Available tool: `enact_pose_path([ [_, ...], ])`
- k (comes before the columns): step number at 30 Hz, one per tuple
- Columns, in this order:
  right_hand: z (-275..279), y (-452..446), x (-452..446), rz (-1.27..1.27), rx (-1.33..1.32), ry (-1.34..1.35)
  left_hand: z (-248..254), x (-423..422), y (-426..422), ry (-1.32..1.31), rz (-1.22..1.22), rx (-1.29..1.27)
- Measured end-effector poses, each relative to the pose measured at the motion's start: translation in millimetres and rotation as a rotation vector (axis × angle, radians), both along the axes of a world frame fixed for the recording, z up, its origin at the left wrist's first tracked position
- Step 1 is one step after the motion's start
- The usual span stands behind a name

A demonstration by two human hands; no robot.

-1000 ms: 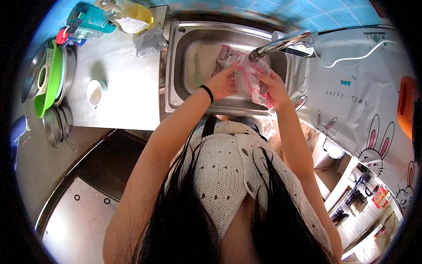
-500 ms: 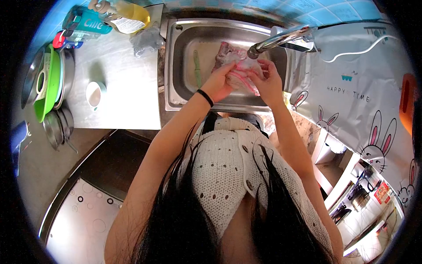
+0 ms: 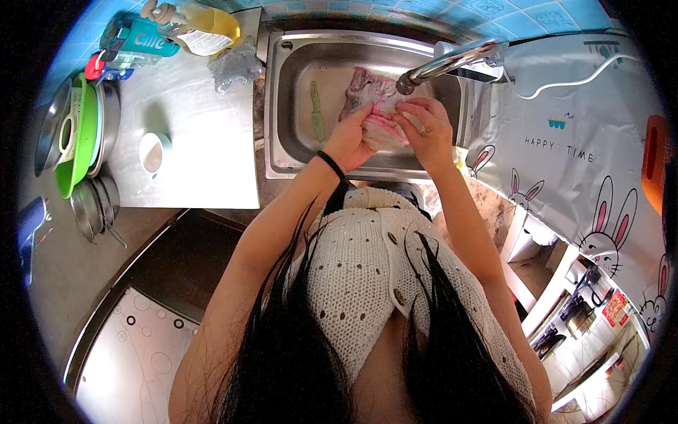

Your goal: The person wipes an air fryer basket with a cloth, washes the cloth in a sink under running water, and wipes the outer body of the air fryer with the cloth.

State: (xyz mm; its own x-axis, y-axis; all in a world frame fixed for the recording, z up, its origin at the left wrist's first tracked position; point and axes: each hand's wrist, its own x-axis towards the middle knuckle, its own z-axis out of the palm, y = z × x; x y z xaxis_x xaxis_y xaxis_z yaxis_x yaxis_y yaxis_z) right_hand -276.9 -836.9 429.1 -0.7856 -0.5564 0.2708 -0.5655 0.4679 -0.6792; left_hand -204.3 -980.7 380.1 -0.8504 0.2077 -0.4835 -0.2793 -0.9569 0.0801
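Observation:
Under the tap, a soft, wet pink-and-white piece (image 3: 365,86) with dark reddish patches lies partly in the sink (image 3: 275,113). I cannot tell whether it is meat or cloth. My left hand (image 3: 351,140) grips its near left part, thumb on top and the other fingers largely hidden beneath. With bent fingers closed on its right edge, my right hand (image 3: 429,133) works just below the spout of the metal tap (image 3: 446,67). A slim green knife-shaped thing (image 3: 317,113) rests on the sink floor, left of the piece.
Left of the sink, a white cup (image 3: 153,152) stands on the counter (image 3: 205,141), with a yellow soap bottle (image 3: 205,32) and a crumpled clear bag (image 3: 234,67) behind. Green and metal basins (image 3: 83,134) lean at far left. A rabbit-print sheet (image 3: 558,99) covers the right counter.
The piece's right edge has drawn in and folded, so less of it hangs toward the sink's front. My right hand has tilted with its fingers more curled; my left hand has shifted slightly down.

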Motion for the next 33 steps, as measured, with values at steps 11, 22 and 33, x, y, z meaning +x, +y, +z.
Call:
enact_pose_path([
  [11, -13.8, 12.7, -7.1, -0.355, -0.454, -0.918, 2.4, 2.0, 0.7, -0.096, 0.029, -0.099],
  [22, -51.5, 13.0, -40.9, -0.371, -0.072, -0.987, -20.7, 9.8, -7.6, -0.159, 0.033, -0.102],
  [33, -46.8, 17.8, -10.4, -0.1, -0.177, -1.257, 12.1, 4.2, -4.8, -0.002, 0.039, -0.199],
])
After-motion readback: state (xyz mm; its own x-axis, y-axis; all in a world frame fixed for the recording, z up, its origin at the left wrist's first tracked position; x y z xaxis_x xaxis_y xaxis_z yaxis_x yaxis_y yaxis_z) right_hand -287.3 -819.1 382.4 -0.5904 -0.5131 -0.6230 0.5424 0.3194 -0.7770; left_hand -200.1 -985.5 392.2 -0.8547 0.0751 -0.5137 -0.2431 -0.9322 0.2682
